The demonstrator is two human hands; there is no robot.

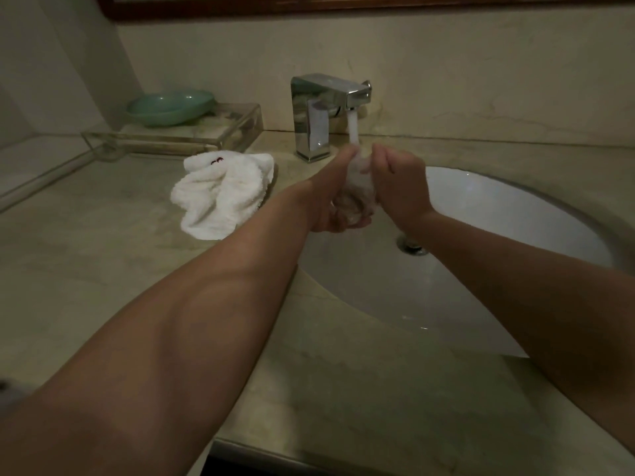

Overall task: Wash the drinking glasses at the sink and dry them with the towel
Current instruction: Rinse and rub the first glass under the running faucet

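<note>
The marble desk (103, 262) is carrying the whole arrangement, with a white oval sink (498, 228) set into its right half. A white towel (220, 194) is lying crumpled on the desk just left of the sink, touched by neither hand. Behind it, a clear tray (220, 132) is sitting against the back wall and holding a pale green dish (170, 104). A chrome faucet (316, 115) is standing at the sink's back edge, and a stream of water (353, 127) is running from its spout.

Both forearms are reaching in over the sink. The left hand (323, 197) is grasping a drinking glass (357, 187), fingers curling under its base and thumb lying up its side. The right hand (398, 180) is gripping the same glass from the right, fingers curled near the rim. The glass is being held above the sink, directly under the stream, and water is filling it white. The drain (412, 247) is showing below the right wrist.
</note>
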